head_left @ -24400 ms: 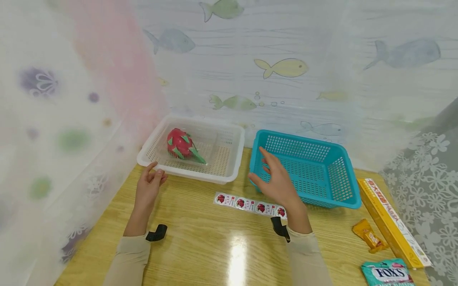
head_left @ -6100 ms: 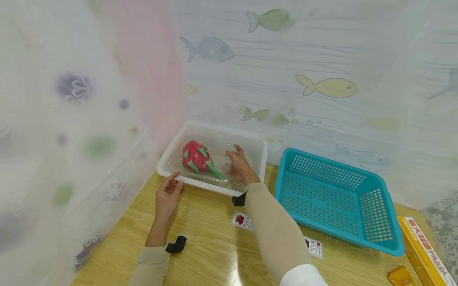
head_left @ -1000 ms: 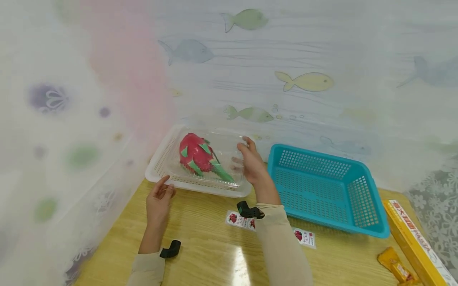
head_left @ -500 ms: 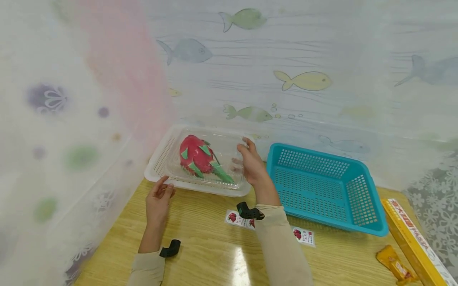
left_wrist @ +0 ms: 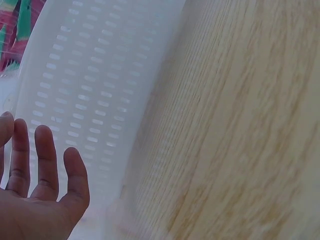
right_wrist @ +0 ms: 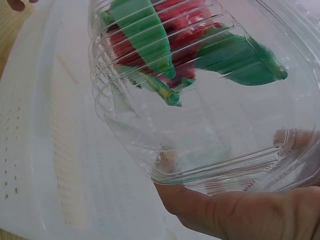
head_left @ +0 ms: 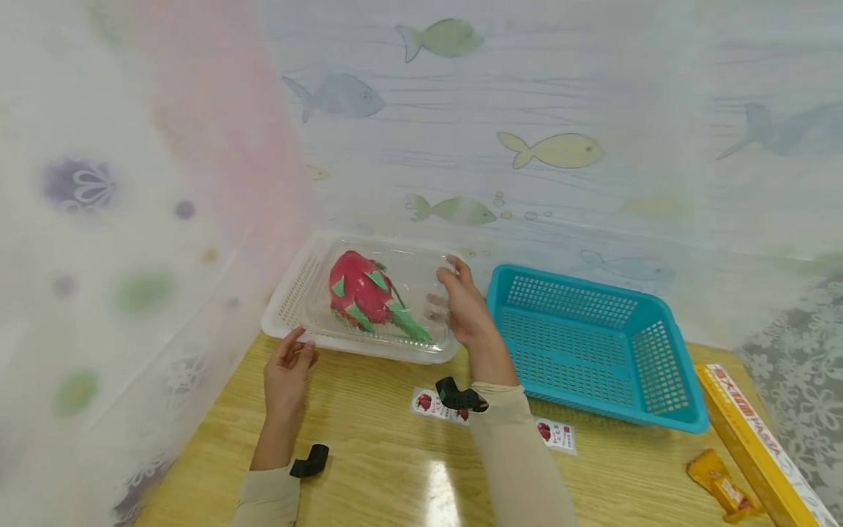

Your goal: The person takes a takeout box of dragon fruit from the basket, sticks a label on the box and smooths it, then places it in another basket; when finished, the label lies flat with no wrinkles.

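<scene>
At the back left, a red dragon fruit point(head_left: 361, 287) with green scales lies in a clear plastic box point(head_left: 416, 256). My right hand point(head_left: 469, 304) grips the right end of the box, thumb on the near side and other fingers showing through the plastic. The right wrist view shows this hand point(right_wrist: 250, 207) under the ribbed edge. The box overlaps the white basket point(head_left: 279, 320) beneath it. At the basket's front left rim is my left hand point(head_left: 287, 373), index fingertip right at the edge. In the left wrist view its fingers point(left_wrist: 46, 160) are spread and loosely bent beside the perforated wall.
A blue basket point(head_left: 573, 359) stands to the right. Dragon-fruit stickers point(head_left: 555, 435) lie in a strip on the wooden table point(head_left: 375, 454), partly behind my right wrist. A yellow pasta box point(head_left: 757, 439) and an orange snack packet point(head_left: 723, 484) are at the right edge.
Earlier my right hand was over the blue basket, then inside the white one; since then it has raised the box. In the last second the box has sunk slightly; my left hand stays.
</scene>
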Available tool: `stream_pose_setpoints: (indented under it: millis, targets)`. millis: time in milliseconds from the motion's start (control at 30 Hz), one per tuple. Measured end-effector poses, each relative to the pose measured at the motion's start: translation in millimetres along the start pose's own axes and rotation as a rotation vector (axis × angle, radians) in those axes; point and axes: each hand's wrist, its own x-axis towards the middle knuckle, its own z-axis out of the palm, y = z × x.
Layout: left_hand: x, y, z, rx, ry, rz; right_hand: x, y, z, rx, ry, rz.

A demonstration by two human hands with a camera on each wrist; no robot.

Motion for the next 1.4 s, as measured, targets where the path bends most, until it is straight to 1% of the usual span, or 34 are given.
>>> stream_pose_setpoints:
  millis: [100,200,333,433,500,633,933,1167,1300,1400]
  targets:
    - [-0.1,-0.5,-0.5,0.001,-0.003,-0.002,-2.9,0.0,-1.3,0.003,0.003,-0.003]
    - [0.4,-0.8,-0.5,-0.009,-0.019,-0.010,-6.3,-0.5,-3.1,0.001,0.005,-0.008]
    - [0.6,0.1,0.2,-0.011,-0.011,-0.018,-9.7,-1.0,-5.1,-0.008,-0.003,-0.007]
    - [0.9,1.6,0.9,-0.005,-0.005,-0.012,-11.2,-1.9,-5.9,-0.011,-0.006,-0.016]
    - [1.1,2.6,1.3,-0.005,-0.013,-0.007,-12.1,-2.6,-6.6,-0.012,-0.007,-0.024]
    - [1.2,2.8,1.2,-0.013,-0.016,0.000,-14.0,-2.8,-8.6,-0.013,-0.009,-0.018]
    - [2.0,-0.8,0.9,-0.006,0.006,0.005,-23.1,-0.6,-12.8,-0.021,-0.002,-0.015]
    - [0.1,0.5,-0.3,0.021,-0.010,0.017,-31.8,0.9,-15.3,-0.019,-0.002,-0.018]
    - [0.3,1.0,-0.4,0.032,-0.015,-0.002,-36.9,1.8,-16.6,-0.017,0.001,-0.014]
    - [0.3,1.3,-0.5,0.048,-0.006,-0.015,-40.2,3.6,-18.9,-0.023,0.008,-0.003]
